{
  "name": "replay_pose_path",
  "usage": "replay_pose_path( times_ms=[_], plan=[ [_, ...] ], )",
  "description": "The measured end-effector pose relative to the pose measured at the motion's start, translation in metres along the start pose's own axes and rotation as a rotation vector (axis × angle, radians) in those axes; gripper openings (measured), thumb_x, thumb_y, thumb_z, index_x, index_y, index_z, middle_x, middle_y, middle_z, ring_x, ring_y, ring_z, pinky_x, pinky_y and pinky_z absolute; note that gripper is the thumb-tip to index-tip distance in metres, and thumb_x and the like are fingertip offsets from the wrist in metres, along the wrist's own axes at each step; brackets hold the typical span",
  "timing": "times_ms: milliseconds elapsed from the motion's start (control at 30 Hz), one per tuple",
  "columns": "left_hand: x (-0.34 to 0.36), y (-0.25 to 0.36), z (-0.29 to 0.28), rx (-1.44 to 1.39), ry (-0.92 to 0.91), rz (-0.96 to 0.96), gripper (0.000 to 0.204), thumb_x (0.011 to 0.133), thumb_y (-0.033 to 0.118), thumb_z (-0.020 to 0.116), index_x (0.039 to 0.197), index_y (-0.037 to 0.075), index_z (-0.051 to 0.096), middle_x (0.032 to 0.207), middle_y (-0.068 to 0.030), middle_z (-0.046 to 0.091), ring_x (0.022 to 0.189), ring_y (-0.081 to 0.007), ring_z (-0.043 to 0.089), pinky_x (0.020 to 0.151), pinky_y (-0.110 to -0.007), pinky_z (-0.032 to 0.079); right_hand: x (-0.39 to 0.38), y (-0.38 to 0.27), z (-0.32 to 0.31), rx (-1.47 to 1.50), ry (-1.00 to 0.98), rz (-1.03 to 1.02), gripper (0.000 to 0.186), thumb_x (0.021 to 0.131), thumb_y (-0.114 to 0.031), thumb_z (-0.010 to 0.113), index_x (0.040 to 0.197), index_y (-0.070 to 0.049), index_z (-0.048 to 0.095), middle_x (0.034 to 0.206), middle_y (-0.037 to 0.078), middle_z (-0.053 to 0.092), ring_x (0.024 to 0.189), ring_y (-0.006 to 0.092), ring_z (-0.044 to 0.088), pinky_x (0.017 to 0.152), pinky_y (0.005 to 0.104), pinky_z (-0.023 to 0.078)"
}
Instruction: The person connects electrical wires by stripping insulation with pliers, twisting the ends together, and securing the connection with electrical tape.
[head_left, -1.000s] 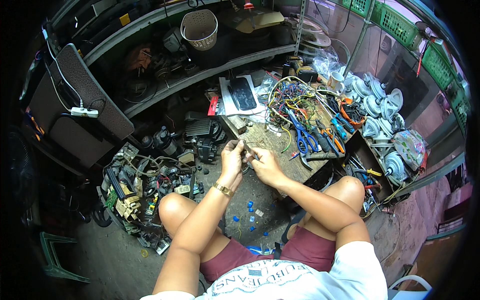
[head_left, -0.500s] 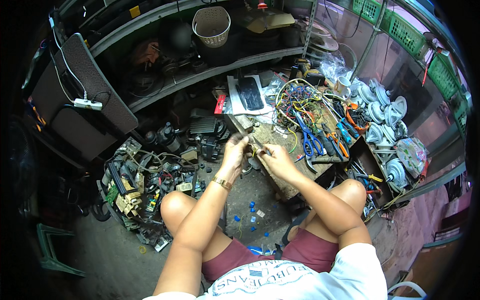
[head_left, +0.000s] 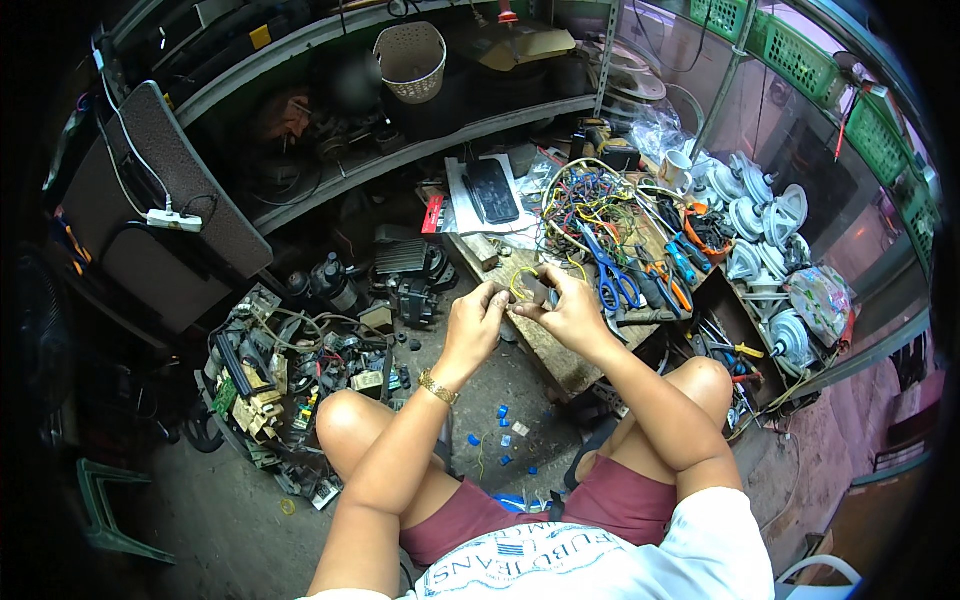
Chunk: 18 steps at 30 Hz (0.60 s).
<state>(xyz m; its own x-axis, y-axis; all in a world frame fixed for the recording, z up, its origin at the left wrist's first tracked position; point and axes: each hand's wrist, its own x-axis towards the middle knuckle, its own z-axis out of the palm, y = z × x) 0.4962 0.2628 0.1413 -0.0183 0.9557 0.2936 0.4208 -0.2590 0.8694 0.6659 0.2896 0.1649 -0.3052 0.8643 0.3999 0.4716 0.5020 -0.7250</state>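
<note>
Over the counter [head_left: 562,357], my left hand [head_left: 474,324] pinches a looped yellow wire [head_left: 515,281], my right hand [head_left: 574,312] a small grey piece [head_left: 536,290]; a hard tug against a slack grip could drop either.

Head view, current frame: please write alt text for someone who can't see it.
A seated person's left hand and right hand nearly meet by a wooden bench, a yellow wire loop between them; anything smaller they grip is unclear. Blue-handled scissors and tangled coloured wires lie on the bench, with a heap of electronic parts to the left.
</note>
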Motion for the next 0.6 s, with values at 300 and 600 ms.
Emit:
replay_pose_path(
  times_ms=[300, 600],
  plan=[
    [0.000, -0.010, 0.005, -0.122, -0.120, -0.079, 0.018, 0.090, 0.014, 0.051, 0.093, -0.003, 0.058, 0.077, -0.0114, 0.061, 0.073, -0.0110, 0.054, 0.068, -0.029, 0.044, -0.006, -0.010, -0.007, -0.009, 0.086, -0.116, 0.020, 0.068, -0.003, 0.065, 0.088, -0.004, 0.064, 0.083, 0.014, 0.064, 0.075, 0.0311, 0.063, 0.065, 0.0354, 0.049],
    [-0.013, 0.011, 0.007, -0.049, -0.170, -0.047, 0.028, 0.087, 0.004, 0.054, 0.115, 0.003, 0.053, 0.076, -0.0109, 0.061, 0.068, -0.0129, 0.054, 0.066, -0.030, 0.045, -0.008, 0.008, -0.010, 0.196, -0.128, 0.119, 0.010, 0.080, -0.010, 0.066, 0.080, -0.001, 0.061, 0.066, 0.008, 0.061, 0.057, 0.0159, 0.054, 0.053, 0.0281, 0.043]
  ],
)
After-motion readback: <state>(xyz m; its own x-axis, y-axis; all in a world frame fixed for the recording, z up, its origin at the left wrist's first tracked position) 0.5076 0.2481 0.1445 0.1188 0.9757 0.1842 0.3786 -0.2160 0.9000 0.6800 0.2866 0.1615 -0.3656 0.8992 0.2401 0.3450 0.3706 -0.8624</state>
